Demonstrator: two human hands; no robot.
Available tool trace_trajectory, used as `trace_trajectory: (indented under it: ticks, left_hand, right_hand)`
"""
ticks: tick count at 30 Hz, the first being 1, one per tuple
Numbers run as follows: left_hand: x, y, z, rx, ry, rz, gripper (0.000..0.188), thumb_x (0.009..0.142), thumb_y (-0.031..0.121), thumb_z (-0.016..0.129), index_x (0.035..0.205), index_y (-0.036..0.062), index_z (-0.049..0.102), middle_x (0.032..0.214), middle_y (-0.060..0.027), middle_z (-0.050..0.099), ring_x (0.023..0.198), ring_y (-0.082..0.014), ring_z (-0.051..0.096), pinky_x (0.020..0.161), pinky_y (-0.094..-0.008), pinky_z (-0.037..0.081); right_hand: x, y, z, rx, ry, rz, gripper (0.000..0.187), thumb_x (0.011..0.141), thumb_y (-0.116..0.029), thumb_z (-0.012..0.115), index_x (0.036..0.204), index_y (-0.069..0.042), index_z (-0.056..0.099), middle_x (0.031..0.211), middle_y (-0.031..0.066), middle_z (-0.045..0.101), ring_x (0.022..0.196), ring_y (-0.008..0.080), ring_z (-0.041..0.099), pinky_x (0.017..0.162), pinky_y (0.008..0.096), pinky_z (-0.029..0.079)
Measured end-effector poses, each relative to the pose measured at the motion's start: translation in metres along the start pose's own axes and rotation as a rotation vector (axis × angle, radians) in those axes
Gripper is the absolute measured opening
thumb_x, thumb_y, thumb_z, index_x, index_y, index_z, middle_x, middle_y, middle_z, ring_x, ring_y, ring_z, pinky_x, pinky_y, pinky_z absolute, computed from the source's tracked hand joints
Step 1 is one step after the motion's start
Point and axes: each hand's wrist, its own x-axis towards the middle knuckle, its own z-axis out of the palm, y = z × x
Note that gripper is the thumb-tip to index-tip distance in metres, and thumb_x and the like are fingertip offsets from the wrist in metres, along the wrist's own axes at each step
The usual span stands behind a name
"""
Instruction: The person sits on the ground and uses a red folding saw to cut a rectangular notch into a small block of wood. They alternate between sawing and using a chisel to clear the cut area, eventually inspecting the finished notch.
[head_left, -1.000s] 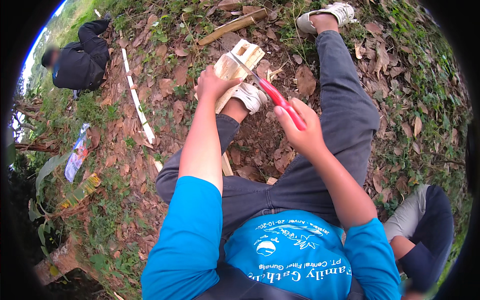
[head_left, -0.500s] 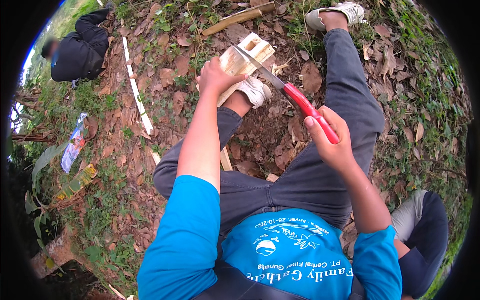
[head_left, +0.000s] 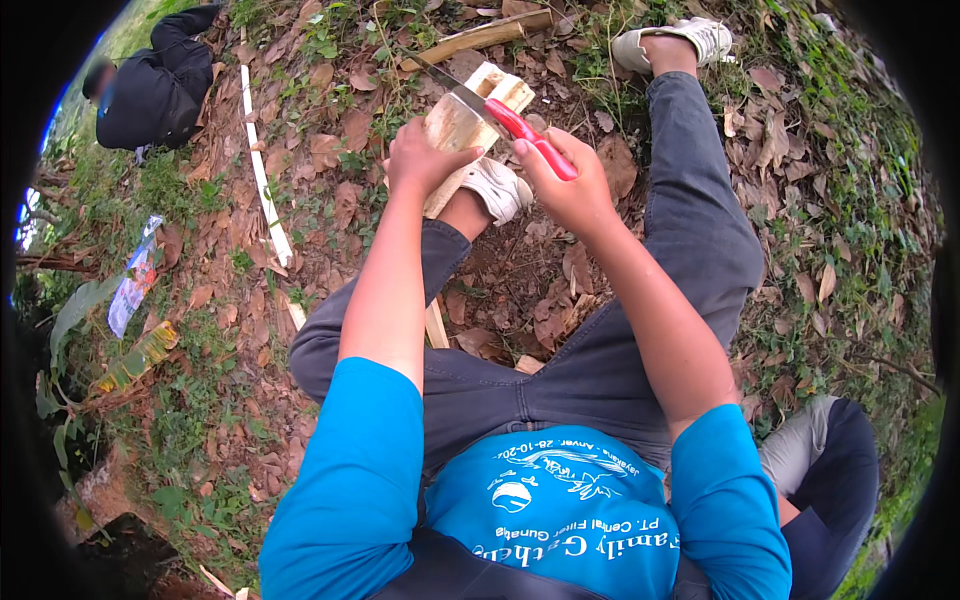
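A pale wooden block (head_left: 456,126) with a notch cut near its far end slants above my left shoe (head_left: 500,188). My left hand (head_left: 422,158) is closed on the block's left side, thumb laid across its top face. In my right hand (head_left: 575,185) is a hand saw (head_left: 516,120), gripped by its red handle. Its narrow blade lies across the block just short of the notch, and the tip reaches past the block's far left edge. The blade's teeth are too small to make out.
A split log (head_left: 480,38) lies beyond the block among dry leaves. To the left are a long pale wood strip (head_left: 262,170) and a printed plastic packet (head_left: 135,280). One person (head_left: 155,90) crouches at far left, another (head_left: 830,480) sits close by at right.
My right hand has pushed the saw forward and left, so its handle is now close to the block and more blade extends past it. My left hand still holds the block.
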Motion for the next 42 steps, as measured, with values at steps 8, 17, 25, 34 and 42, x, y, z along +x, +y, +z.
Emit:
trace_trajectory:
  ticks: [8, 17, 25, 34, 42]
  left_hand:
    - [0.002, 0.006, -0.005, 0.000, -0.028, 0.004, 0.119, 0.053, 0.070, 0.091, 0.148, 0.0109, 0.051, 0.147, -0.0150, 0.056, 0.140, -0.0313, 0.050, 0.111, -0.0496, 0.041]
    - [-0.007, 0.010, 0.003, 0.123, -0.003, 0.131, 0.113, 0.055, 0.069, 0.091, 0.145, 0.0129, 0.054, 0.142, -0.0110, 0.059, 0.137, -0.0300, 0.053, 0.111, -0.0501, 0.041]
    - [0.000, 0.000, 0.007, -0.007, 0.059, 0.094, 0.112, 0.054, 0.072, 0.090, 0.144, 0.0147, 0.056, 0.141, -0.0126, 0.059, 0.138, -0.0293, 0.052, 0.110, -0.0499, 0.041]
    - [0.006, -0.005, 0.005, 0.023, 0.045, 0.080, 0.112, 0.055, 0.071, 0.089, 0.147, 0.0176, 0.055, 0.144, -0.0092, 0.057, 0.138, -0.0278, 0.052, 0.111, -0.0504, 0.041]
    - [0.013, -0.019, 0.013, -0.090, 0.139, 0.047, 0.114, 0.054, 0.072, 0.088, 0.147, 0.0154, 0.054, 0.143, -0.0118, 0.059, 0.139, -0.0315, 0.052, 0.112, -0.0491, 0.042]
  right_hand:
    - [-0.100, -0.061, -0.059, -0.073, -0.066, 0.101, 0.031, 0.103, -0.026, 0.068, 0.083, -0.006, 0.058, 0.067, -0.0038, 0.051, 0.063, 0.0040, 0.046, 0.056, 0.0264, 0.038]
    - [-0.050, -0.020, -0.031, -0.214, -0.114, 0.020, 0.038, 0.101, -0.027, 0.071, 0.078, -0.005, 0.050, 0.064, 0.0004, 0.042, 0.061, 0.0075, 0.040, 0.055, 0.0288, 0.035]
    - [-0.036, -0.008, -0.031, -0.015, -0.066, 0.133, 0.033, 0.103, -0.030, 0.069, 0.082, -0.007, 0.056, 0.069, -0.0084, 0.044, 0.063, 0.0016, 0.039, 0.055, 0.0235, 0.032]
    - [-0.128, -0.063, -0.097, -0.154, -0.117, 0.149, 0.035, 0.101, -0.034, 0.069, 0.085, -0.004, 0.059, 0.072, -0.0044, 0.050, 0.067, 0.0041, 0.044, 0.061, 0.0243, 0.036]
    - [0.011, -0.001, -0.025, 0.193, -0.095, 0.184, 0.037, 0.103, -0.034, 0.068, 0.080, -0.008, 0.057, 0.066, -0.0070, 0.048, 0.061, 0.0013, 0.040, 0.054, 0.0233, 0.032]
